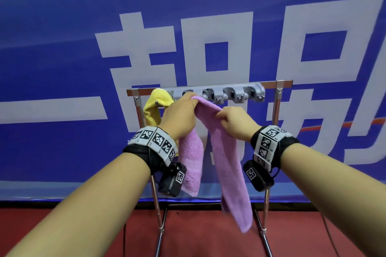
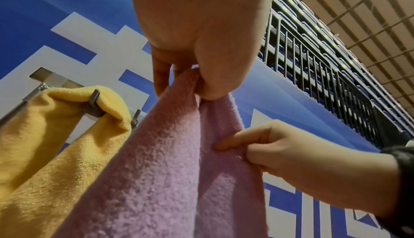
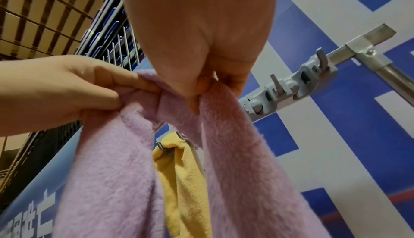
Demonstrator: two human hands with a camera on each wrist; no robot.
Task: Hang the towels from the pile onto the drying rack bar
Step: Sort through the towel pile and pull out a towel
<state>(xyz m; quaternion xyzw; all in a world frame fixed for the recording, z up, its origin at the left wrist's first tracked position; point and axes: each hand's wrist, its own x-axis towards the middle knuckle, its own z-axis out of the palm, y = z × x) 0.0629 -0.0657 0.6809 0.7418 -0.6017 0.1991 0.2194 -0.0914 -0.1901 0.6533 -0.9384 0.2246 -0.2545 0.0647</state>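
A blue banner [image 1: 62,69] with big white characters fills most of my head view, with red floor [image 1: 198,236] along the bottom edge. In front of it, at centre, stands the drying rack [image 1: 275,110], its top bar [image 1: 269,84] carrying a grey strip of hook clips [image 1: 229,93]. A yellow towel [image 1: 152,110] already hangs from the bar's left end, just left of my hands. The purple towel [image 1: 227,165] sits mid-frame, draped in two hanging lengths right below the clips. My left hand [image 1: 180,115] reaches up to the strip, fingers curled round the towel's top fold. My right hand [image 1: 236,120], slightly lower and to the right, pinches the nearer length. Both wrists wear black bands with printed markers [image 1: 154,142].
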